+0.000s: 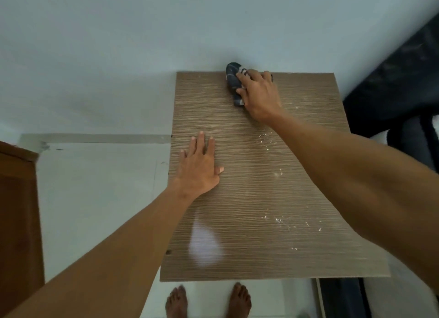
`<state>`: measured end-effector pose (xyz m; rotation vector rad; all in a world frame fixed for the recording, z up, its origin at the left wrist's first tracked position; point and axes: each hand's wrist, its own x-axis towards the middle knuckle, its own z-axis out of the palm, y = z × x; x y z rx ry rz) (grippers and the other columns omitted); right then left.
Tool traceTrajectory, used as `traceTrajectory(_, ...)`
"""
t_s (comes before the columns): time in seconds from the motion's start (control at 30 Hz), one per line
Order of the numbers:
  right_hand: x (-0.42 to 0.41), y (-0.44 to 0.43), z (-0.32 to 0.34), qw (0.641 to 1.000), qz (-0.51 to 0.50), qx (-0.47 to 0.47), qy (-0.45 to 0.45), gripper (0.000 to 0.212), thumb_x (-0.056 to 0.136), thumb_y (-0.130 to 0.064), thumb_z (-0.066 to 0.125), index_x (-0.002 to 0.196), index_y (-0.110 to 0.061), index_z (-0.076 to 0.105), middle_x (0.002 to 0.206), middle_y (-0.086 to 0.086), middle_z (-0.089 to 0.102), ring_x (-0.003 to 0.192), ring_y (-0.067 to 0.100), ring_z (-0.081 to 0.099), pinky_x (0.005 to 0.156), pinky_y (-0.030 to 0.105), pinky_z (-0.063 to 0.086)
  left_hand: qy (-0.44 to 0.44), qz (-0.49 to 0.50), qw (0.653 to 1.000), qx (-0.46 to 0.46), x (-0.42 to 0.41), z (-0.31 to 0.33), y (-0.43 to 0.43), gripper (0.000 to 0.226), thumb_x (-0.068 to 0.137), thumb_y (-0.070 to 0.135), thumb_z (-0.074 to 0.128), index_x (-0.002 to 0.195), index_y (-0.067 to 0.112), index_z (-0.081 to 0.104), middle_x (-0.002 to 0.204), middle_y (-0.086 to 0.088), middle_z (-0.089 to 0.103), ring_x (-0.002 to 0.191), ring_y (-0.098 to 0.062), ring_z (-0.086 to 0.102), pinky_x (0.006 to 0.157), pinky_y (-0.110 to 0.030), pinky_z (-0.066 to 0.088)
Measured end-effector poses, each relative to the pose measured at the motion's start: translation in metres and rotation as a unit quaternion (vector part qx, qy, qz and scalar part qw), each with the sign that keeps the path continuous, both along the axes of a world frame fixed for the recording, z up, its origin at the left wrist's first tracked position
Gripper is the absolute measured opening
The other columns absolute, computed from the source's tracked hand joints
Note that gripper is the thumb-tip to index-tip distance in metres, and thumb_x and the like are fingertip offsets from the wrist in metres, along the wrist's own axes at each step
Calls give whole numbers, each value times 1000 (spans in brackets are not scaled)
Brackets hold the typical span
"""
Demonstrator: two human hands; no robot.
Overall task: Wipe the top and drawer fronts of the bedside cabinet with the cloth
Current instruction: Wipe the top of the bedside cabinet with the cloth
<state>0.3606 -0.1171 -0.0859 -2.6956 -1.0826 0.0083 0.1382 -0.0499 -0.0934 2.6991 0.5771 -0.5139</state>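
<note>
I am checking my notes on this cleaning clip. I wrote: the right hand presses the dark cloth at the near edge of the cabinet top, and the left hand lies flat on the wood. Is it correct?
Not quite. The head view shows the right hand pressing the dark cloth at the far edge of the cabinet top, against the wall, not the near edge. The left hand does lie flat on the wood.

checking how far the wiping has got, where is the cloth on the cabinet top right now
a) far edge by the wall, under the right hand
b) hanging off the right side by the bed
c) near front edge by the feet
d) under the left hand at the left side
a: the dark cloth is bunched under the right hand at the far edge of the cabinet top, while the left hand lies flat and bare.
</note>
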Motion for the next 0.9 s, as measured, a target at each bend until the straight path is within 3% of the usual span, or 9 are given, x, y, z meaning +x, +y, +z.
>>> traceTrajectory(0.1,15,9,-5,998,-4,-55,32,50,99,-40,41,147,-25,36,152,7,34,136,34,28,104,53,32,-12,-1,1000,2,-1,-2,1,80,96,42,47,152,16,-3,160,-10,-13,147,-32,-9,117,-54,9)
traceTrajectory(0.23,17,10,-15,983,-8,-159,91,68,94,-67,21,154,-37,8,163,3,-1,148,33,-6,115,61,-2,-13,0,1000,-2,-1,-5,2,80,96,42,47,152,16,-3,160,-10,-14,147,-31,-10,117,-54,7)
traceTrajectory(0.3,6,6,-20,981,2,-165,100,73,90,-73,14,153,-39,-1,162,4,-9,147,33,-13,115,59,-7,-9,0,1000,2,0,-5,2,80,95,43,47,152,17,-3,160,-10,-13,147,-31,-10,117,-54,7)
traceTrajectory(0.77,-140,-89,-21,981,38,-156,110,61,97,-62,10,152,-41,-5,163,-1,-11,147,26,-16,119,52,0,28,-2,1000,1,3,4,2,83,94,39,51,152,16,-3,160,-11,-15,147,-32,-9,117,-54,7)
traceTrajectory(0.9,-190,-123,-22,982,59,-150,99,64,94,-60,5,153,-37,9,163,2,4,149,29,-2,117,55,13,40,-19,999,-6,1,7,6,85,93,32,53,152,15,-5,160,-10,-16,147,-31,-10,117,-53,6)
